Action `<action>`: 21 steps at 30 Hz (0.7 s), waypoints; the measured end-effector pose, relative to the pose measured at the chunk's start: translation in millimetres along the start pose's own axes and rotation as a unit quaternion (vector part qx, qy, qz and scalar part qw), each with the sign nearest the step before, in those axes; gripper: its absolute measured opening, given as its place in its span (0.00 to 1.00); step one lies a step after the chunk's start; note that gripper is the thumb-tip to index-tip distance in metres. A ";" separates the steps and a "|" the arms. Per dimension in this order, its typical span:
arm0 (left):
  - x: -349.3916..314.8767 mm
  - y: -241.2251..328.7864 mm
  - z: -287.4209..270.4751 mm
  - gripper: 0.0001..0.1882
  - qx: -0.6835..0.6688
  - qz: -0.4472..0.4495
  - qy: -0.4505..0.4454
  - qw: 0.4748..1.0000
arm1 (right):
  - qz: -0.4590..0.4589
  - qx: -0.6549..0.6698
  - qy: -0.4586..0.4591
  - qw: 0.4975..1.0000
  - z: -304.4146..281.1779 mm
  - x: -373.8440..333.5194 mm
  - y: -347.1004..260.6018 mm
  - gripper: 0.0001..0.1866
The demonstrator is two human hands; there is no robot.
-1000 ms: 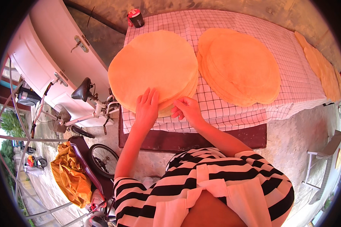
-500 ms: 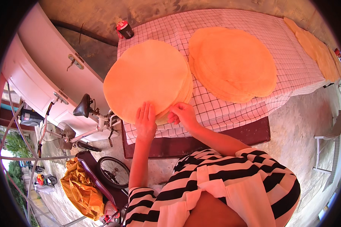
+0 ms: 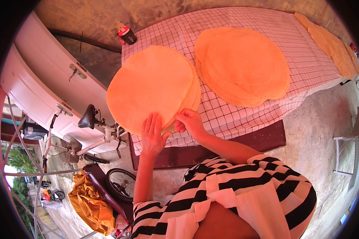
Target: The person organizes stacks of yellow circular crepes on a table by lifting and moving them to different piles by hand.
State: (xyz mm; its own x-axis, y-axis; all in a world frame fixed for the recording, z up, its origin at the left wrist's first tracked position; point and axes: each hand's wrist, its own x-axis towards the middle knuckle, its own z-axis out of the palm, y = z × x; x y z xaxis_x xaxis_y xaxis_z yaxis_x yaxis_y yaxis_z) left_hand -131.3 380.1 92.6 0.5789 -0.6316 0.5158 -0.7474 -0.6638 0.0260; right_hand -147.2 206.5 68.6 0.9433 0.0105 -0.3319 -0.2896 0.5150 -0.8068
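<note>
A stack of large, thin, round flatbreads (image 3: 149,85) lies on the left part of the checked tablecloth (image 3: 175,34). The top flatbread sits askew, so the edges of those beneath show at its right. Flat on its near edge rests my left hand (image 3: 152,133), fingers stretched out and thumb apart. My right hand (image 3: 188,120) is closed in a pinch at the stack's near right edge; its fingertips seem to grip a flatbread's rim, partly hidden. To the right lies a second flatbread stack (image 3: 243,65), touched by neither hand.
Folded or overlapping sheets (image 3: 327,46) hang at the table's far right end. A dark cup with a red lid (image 3: 127,35) stands at the far left corner. Left of the table are a bicycle (image 3: 103,133), white doors (image 3: 48,71) and a cart with an orange cover (image 3: 89,203).
The top flatbread has shifted a little toward me and left, showing more edges beneath. My left thumb has spread away from its fingers. My right hand stays at the stack's edge.
</note>
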 end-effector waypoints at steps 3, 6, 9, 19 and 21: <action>-3.1 -6.1 10.5 0.30 0.003 -0.023 0.012 1.000 | 0.011 -0.011 0.003 1.000 0.7 -3.1 -3.2 0.11; -0.6 -17.5 20.6 0.28 0.048 0.015 0.012 0.999 | -0.011 -0.035 -0.008 0.999 -6.1 -2.2 -1.2 0.11; 12.6 -20.7 23.4 0.27 0.085 0.031 -0.008 0.996 | -0.066 -0.031 0.046 0.996 -19.2 7.4 -7.9 0.14; 9.6 -12.3 21.3 0.23 0.052 0.023 0.004 0.998 | -0.441 -0.386 0.202 0.785 -72.3 121.8 -77.2 0.15; 6.3 -8.8 17.3 0.23 0.048 0.021 0.007 0.999 | -0.307 -0.391 0.148 0.855 -70.8 131.8 -93.7 0.14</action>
State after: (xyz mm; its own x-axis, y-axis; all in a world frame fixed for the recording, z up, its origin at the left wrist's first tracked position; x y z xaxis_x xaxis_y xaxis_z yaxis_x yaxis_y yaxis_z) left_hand -115.4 375.1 80.8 0.5421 -0.6548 0.5267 -0.7361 -0.6723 -0.0782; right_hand -7.3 98.9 65.9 0.9077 -0.3326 0.2560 0.1164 -0.3864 -0.9150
